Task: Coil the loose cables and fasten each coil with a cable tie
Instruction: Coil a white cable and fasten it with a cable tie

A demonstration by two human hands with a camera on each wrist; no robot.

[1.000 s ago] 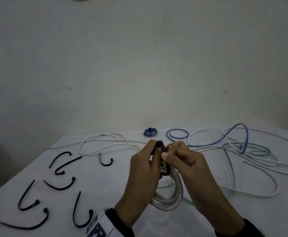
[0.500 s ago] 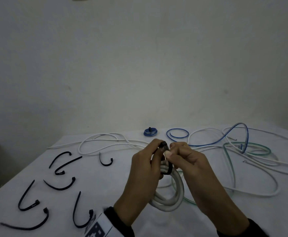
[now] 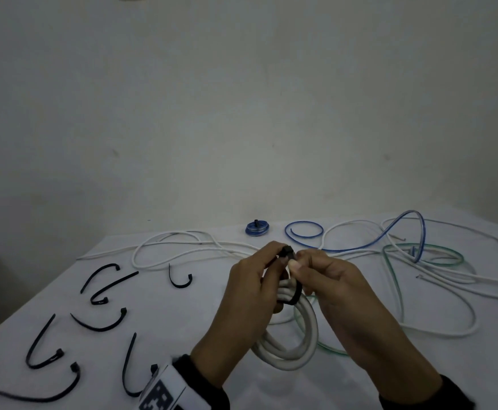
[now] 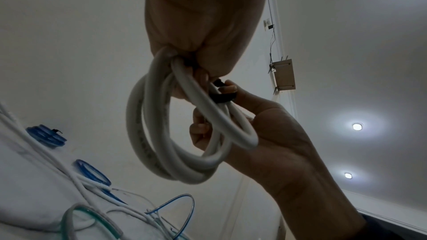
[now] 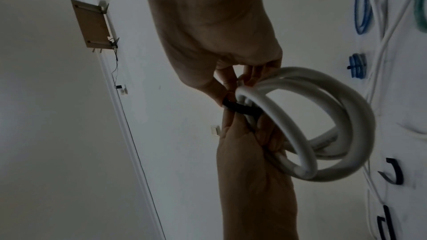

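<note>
A coil of thick white cable (image 3: 296,347) hangs above the table between both hands. A black cable tie (image 3: 297,291) loops round its top, with the tie's head (image 3: 287,251) sticking up between the fingertips. My left hand (image 3: 279,259) grips the top of the coil and pinches the tie at its head. My right hand (image 3: 296,263) pinches the tie from the other side. In the left wrist view the coil (image 4: 148,130) hangs from the left hand (image 4: 198,56), with the tie (image 4: 223,98) under the right thumb. The right wrist view shows the tie (image 5: 240,108) wrapped across the coil (image 5: 346,116).
Several spare black cable ties (image 3: 99,284) lie on the left of the white table (image 3: 182,315). Loose white (image 3: 165,247), blue (image 3: 401,229) and green (image 3: 395,291) cables sprawl across the back and right. A small tied blue coil (image 3: 256,229) sits by the wall.
Both hands have stayed together on the tie and coil, drifting only slightly right. Nothing has been let go or picked up.
</note>
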